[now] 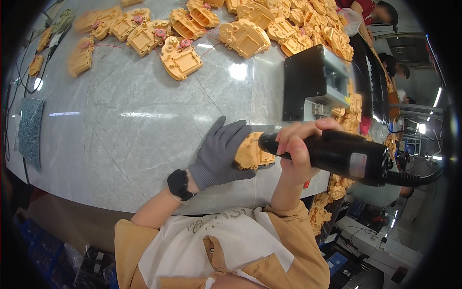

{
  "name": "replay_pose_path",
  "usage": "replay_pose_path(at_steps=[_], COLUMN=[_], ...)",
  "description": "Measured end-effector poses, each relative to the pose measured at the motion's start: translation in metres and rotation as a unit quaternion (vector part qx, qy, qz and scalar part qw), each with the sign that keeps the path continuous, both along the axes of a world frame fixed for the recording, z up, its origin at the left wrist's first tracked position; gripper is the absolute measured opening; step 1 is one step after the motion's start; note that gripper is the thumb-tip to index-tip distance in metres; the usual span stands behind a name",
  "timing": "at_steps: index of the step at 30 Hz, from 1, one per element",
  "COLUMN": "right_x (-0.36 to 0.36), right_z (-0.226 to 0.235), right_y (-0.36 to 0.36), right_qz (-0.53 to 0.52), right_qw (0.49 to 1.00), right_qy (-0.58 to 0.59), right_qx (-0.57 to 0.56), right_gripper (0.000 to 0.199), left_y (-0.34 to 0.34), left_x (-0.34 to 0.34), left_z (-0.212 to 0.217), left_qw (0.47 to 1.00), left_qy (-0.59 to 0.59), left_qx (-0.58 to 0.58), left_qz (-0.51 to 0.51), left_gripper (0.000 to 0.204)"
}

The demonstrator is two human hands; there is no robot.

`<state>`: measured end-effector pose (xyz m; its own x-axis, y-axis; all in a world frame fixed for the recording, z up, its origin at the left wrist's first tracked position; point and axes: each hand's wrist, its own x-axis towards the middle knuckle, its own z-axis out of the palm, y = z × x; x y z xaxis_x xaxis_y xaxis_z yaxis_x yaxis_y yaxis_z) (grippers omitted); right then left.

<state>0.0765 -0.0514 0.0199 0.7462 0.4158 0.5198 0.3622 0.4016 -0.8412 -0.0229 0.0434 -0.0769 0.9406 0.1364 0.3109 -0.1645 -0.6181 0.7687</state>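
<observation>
My left hand (222, 150), in a grey glove with a black watch at the wrist, lies over a yellow plastic housing (251, 153) and presses it against the grey marble table (144, 120). My bare right hand (294, 149) grips a black electric screwdriver (337, 154). The tool's tip points left at the housing, and its black cable runs off to the right.
Several yellow plastic housings (180, 58) with red wires lie across the table's far side. A black box-shaped fixture (310, 82) stands at the right edge. A grey mat (30, 130) lies at the left. More yellow parts (320, 212) sit in a bin lower right. Other people work beyond.
</observation>
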Motion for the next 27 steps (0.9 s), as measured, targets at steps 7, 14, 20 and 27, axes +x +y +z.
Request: replay_pose_path(at_steps=[7, 14, 20, 27], right_x=[0.002, 0.002, 0.007, 0.003], right_z=[0.002, -0.005, 0.018, -0.001], right_y=[0.008, 0.01, 0.007, -0.016], right_qz=[-0.005, -0.023, -0.041, -0.017], right_qw=[0.999, 0.993, 0.97, 0.992], right_qy=[0.018, 0.003, 0.003, 0.072], right_qx=[-0.034, -0.112, -0.239, -0.098], right_gripper=[0.042, 0.04, 0.018, 0.041], left_y=[0.004, 0.009, -0.002, -0.014], left_x=[-0.002, -0.003, 0.008, 0.011], left_z=[-0.001, -0.003, 0.004, 0.026], left_qw=[1.0, 1.0, 0.998, 1.0], left_qy=[0.004, 0.023, 0.049, 0.014], left_qx=[-0.008, -0.006, -0.033, 0.01], left_qz=[0.001, -0.002, -0.023, -0.009], left_gripper=[0.097, 0.094, 0.084, 0.081])
